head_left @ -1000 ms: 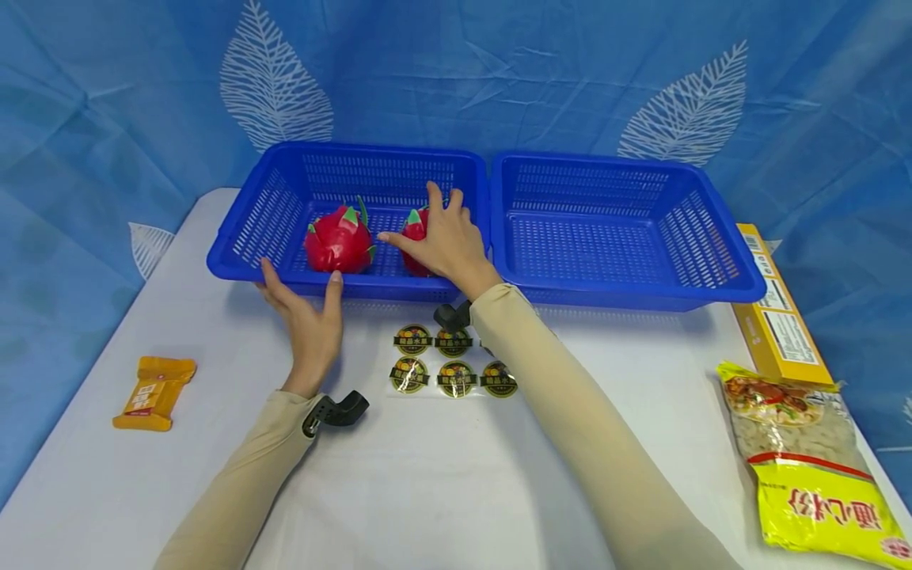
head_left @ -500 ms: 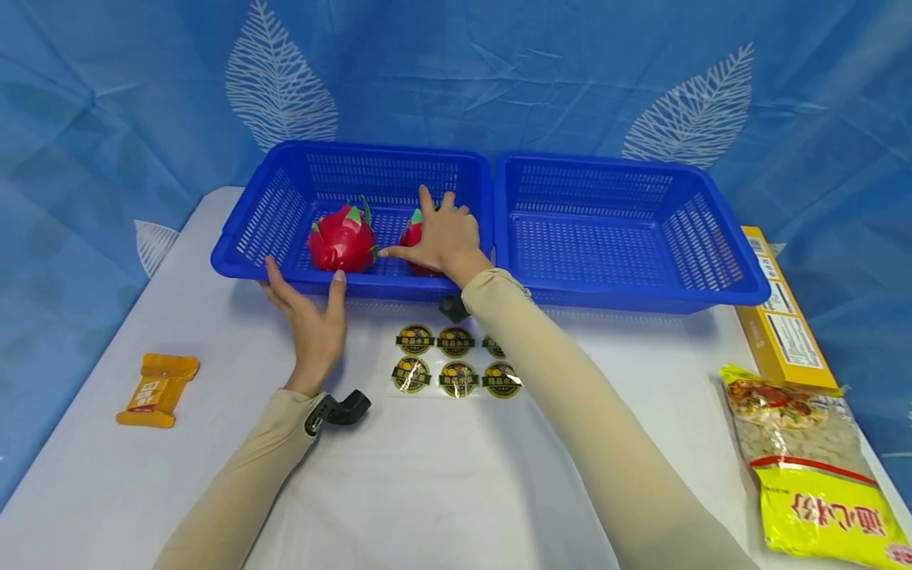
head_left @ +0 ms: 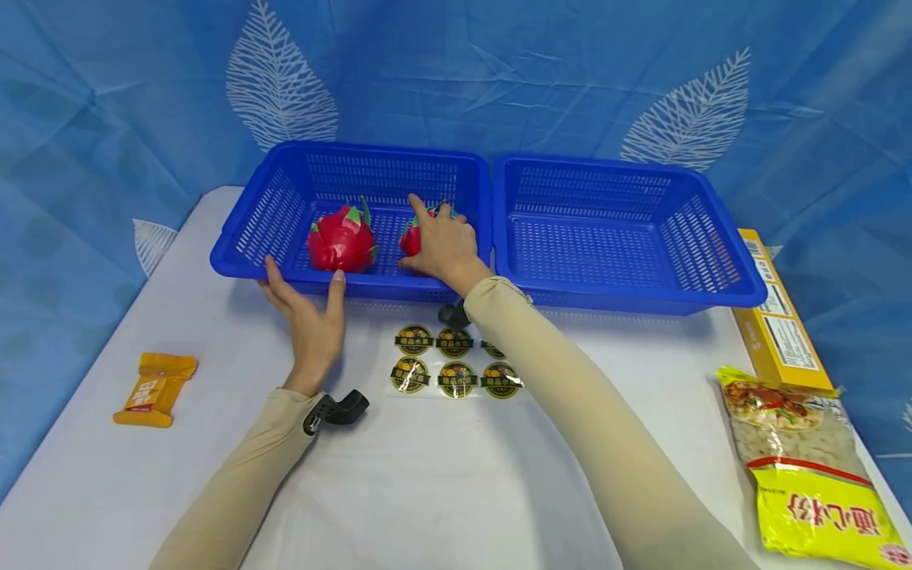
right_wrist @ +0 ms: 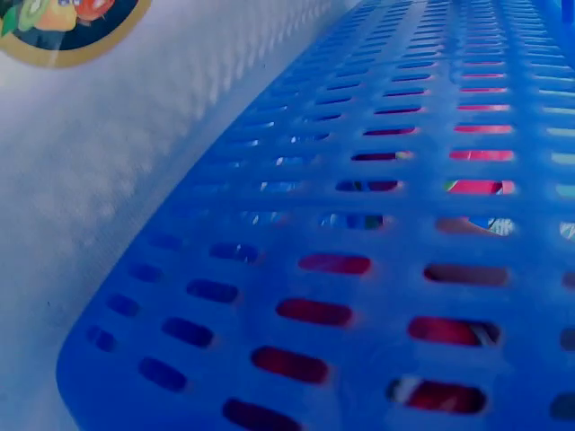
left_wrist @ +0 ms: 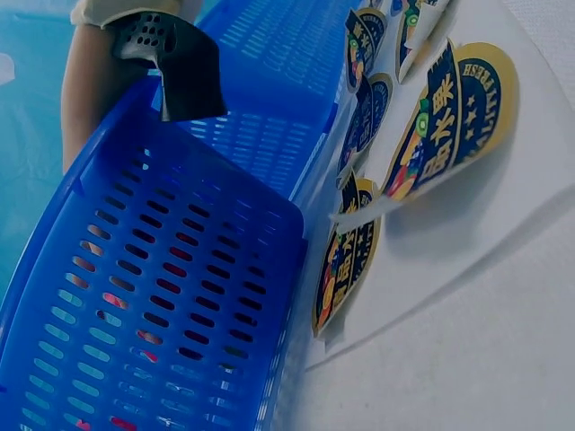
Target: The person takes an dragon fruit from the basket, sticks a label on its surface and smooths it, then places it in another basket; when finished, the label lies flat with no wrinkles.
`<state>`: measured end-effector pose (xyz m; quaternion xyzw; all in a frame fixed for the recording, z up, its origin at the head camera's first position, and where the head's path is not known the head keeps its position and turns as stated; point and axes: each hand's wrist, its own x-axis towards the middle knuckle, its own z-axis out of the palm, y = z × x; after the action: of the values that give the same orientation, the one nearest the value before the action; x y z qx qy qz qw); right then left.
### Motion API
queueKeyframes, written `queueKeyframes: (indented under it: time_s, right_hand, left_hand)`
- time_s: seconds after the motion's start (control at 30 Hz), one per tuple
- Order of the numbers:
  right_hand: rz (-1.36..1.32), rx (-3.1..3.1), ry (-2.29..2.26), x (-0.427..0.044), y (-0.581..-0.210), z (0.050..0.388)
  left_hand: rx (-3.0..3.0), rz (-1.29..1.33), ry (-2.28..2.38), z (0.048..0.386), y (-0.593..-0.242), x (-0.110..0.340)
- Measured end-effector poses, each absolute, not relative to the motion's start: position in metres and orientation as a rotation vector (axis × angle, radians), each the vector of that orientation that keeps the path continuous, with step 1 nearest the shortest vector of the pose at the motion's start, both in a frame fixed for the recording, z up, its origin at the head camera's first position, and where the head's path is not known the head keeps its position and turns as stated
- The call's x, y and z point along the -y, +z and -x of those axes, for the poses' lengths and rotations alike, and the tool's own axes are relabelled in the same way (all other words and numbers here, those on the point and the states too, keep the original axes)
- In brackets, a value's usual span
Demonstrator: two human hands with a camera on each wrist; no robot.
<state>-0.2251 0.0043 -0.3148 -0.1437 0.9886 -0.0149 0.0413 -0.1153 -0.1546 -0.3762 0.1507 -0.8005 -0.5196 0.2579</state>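
Two red dragon fruits with green-tipped scales lie in the left blue plastic basket [head_left: 470,162]. The left dragon fruit [head_left: 342,240] is in full sight; the right dragon fruit [head_left: 409,239] is mostly covered by my right hand [head_left: 447,247]. That hand grips it from above, thumb low on the near side and index finger toward the back. At the basket's front rim, my left hand [head_left: 313,328] rests with thumb and index finger spread. The left wrist view shows the basket's slotted wall [left_wrist: 171,278]; red shows through the slots in the right wrist view.
A second blue basket [head_left: 591,289] adjoins on the right. In front lies a sheet of round fruit stickers [head_left: 456,380]. An orange packet [head_left: 157,390] lies at left; a yellow box [head_left: 780,317] and a yellow food bag [head_left: 812,467] lie at right.
My right hand has shifted slightly left and toward me over the right dragon fruit, and its thumb has drawn in. The left hand and the baskets stay in place.
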Motion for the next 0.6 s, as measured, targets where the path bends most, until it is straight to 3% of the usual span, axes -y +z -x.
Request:
queueKeyframes:
  time_s: [0.6]
  right_hand:
    - [0.496,-3.059,-0.288,-0.0121,-0.3176,0.2241]
  left_hand:
    - [2.184,-0.409,-1.379,0.1137,-0.3764,0.1549]
